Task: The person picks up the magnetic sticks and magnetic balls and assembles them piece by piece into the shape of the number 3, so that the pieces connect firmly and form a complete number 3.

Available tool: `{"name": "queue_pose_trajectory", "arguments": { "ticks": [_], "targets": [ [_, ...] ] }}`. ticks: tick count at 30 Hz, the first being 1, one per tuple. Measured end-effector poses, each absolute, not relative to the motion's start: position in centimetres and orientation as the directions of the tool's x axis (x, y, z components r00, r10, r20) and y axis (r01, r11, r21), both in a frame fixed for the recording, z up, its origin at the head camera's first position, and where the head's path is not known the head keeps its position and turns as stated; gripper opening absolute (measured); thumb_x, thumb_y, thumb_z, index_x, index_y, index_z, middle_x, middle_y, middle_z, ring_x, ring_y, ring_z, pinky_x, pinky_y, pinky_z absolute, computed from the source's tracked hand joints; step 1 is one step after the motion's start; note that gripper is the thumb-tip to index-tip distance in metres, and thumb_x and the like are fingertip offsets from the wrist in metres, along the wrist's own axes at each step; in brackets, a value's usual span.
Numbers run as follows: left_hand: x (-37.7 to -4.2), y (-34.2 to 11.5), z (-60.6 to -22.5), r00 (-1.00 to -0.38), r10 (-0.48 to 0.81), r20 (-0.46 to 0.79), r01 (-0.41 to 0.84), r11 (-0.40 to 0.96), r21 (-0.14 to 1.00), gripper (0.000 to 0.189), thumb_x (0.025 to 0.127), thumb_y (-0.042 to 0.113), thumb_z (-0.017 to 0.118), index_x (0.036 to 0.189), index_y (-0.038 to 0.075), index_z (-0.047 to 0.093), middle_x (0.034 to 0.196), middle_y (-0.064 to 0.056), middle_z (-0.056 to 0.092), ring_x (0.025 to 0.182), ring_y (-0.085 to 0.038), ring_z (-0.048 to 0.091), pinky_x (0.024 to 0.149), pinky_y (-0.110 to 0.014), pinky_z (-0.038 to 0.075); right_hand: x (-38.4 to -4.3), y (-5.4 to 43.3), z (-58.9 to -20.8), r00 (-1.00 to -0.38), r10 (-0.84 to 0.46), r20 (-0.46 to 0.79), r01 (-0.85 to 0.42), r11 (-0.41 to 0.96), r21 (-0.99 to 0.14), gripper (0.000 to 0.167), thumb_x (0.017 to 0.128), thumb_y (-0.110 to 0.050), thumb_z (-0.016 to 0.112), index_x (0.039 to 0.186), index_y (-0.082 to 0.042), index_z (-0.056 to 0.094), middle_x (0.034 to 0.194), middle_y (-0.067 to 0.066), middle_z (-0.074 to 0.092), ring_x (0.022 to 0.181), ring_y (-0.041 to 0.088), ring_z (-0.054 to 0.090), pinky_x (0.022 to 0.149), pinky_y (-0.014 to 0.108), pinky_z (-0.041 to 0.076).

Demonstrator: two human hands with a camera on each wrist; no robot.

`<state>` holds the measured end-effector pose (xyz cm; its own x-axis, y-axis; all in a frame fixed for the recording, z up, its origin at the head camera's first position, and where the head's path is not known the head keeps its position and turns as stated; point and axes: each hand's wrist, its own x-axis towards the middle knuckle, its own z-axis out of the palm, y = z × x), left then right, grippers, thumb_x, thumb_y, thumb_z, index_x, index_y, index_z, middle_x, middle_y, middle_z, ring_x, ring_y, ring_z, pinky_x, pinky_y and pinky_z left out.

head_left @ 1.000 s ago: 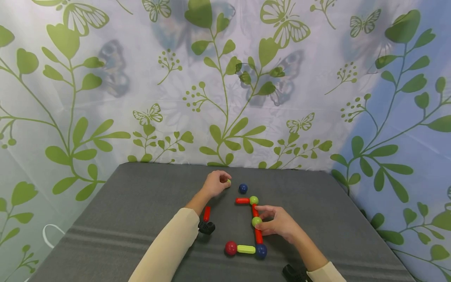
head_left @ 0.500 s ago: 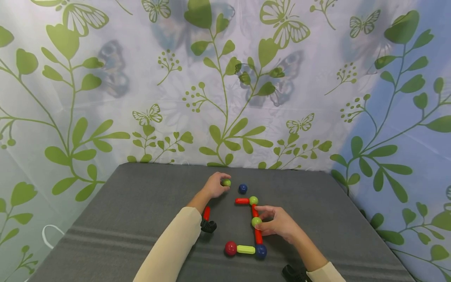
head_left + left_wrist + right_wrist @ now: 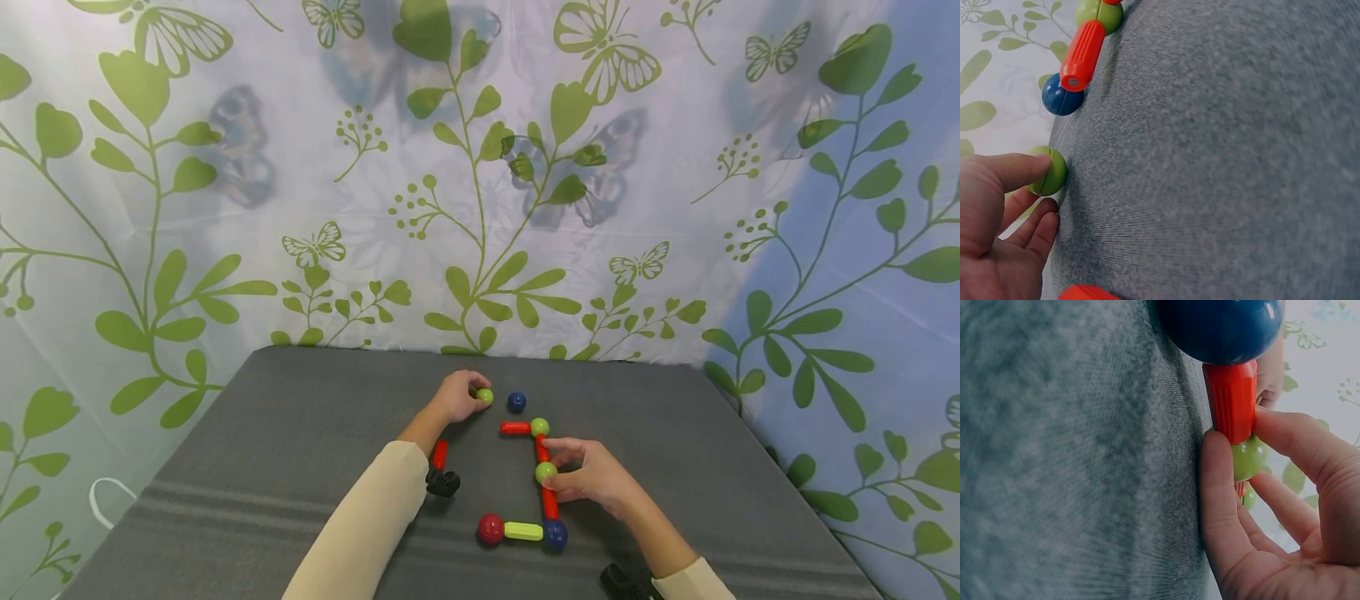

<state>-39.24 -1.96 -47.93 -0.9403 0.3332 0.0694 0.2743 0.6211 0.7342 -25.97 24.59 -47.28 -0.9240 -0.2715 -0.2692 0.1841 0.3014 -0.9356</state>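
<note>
My left hand pinches a loose green ball between thumb and fingers, low over the grey cloth. Just right of that ball sits a loose blue ball. My right hand holds the joined ball-and-rod toy from its right side, thumb and fingers around its middle green ball. A red rod runs from that ball to the corner blue ball. A yellow-green rod links this corner to a red ball. Above, another green ball carries a red rod pointing left.
Beside my left forearm lies a separate red rod, partly hidden by a black wrist strap mount. Grey cloth covers the table. Behind it hangs a leaf-and-butterfly curtain.
My left hand has lowered slightly with the green ball, which shows more fully than one second ago. My right hand and the joined pieces have stayed in place.
</note>
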Motion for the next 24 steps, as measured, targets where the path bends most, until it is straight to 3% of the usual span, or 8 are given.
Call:
{"name": "queue_pose_trajectory", "arguments": {
  "ticks": [8, 24],
  "targets": [
    [-38.9, -2.4, -47.9, -0.94, 0.338, 0.056, 0.261, 0.599, 0.757, 0.026, 0.088, 0.005, 0.079, 0.113, 0.008, 0.071, 0.115, -0.01, 0.071, 0.101, -0.023, 0.067, 0.092, -0.04, 0.055, -26.0, 24.6, -47.2, -0.92, -0.275, -0.279, 0.194, 0.297, -0.935, 0.075, 0.081, -0.003, 0.085, 0.147, 0.001, 0.051, 0.121, 0.022, 0.06, 0.088, 0.024, 0.074, 0.079, 0.043, 0.063],
    [-37.1, -2.9, -47.4, -0.92, 0.391, -0.017, 0.24, 0.598, 0.765, 0.027, 0.087, 0.01, 0.082, 0.113, 0.011, 0.074, 0.114, -0.006, 0.071, 0.101, -0.02, 0.067, 0.087, -0.036, 0.057, -26.1, 24.6, -47.1, -0.919, -0.278, -0.279, 0.189, 0.31, -0.932, 0.075, 0.082, -0.005, 0.085, 0.147, 0.002, 0.05, 0.122, 0.023, 0.06, 0.088, 0.024, 0.074, 0.079, 0.043, 0.063]
  ]
}}
